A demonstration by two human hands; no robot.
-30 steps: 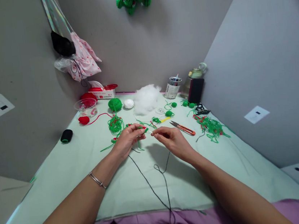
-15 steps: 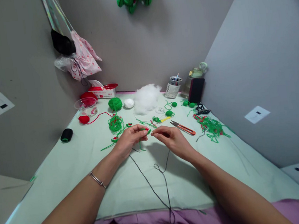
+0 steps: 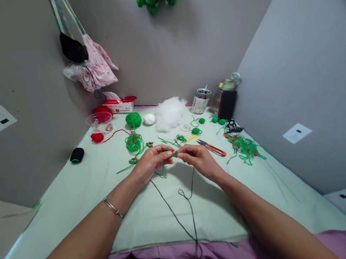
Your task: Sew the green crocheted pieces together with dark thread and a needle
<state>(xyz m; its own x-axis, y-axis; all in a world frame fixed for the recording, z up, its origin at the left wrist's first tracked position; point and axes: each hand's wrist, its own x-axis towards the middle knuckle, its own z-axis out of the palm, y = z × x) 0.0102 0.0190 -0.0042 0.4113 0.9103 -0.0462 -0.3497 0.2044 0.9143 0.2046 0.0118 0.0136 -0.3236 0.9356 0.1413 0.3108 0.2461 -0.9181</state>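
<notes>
Between my two hands is a small green and red crochet piece (image 3: 171, 150), partly covered by fingers. My left hand (image 3: 152, 160) pinches it from the left. The fingertips of my right hand (image 3: 198, 158) are pressed together at its right edge; a needle there is hidden from view. Dark thread (image 3: 174, 211) hangs below both hands and loops down to the table's front edge. A short green yarn tail dangles beneath my left fingers. Orange-handled thread snips (image 3: 212, 148) lie just right of my right hand.
Behind the hands are a green yarn ball (image 3: 133, 119), tangled green yarn (image 3: 134, 143) and white stuffing (image 3: 170, 114). More yarn scraps (image 3: 245, 148) lie at right. A black thread spool (image 3: 77, 156) is at left. A can (image 3: 200, 101) and phone (image 3: 227, 104) stand at back right.
My right fingertips have closed in against the crochet piece, and the pale needle tip seen between the hands is now hidden. The dark thread by my right hand has shifted slightly.
</notes>
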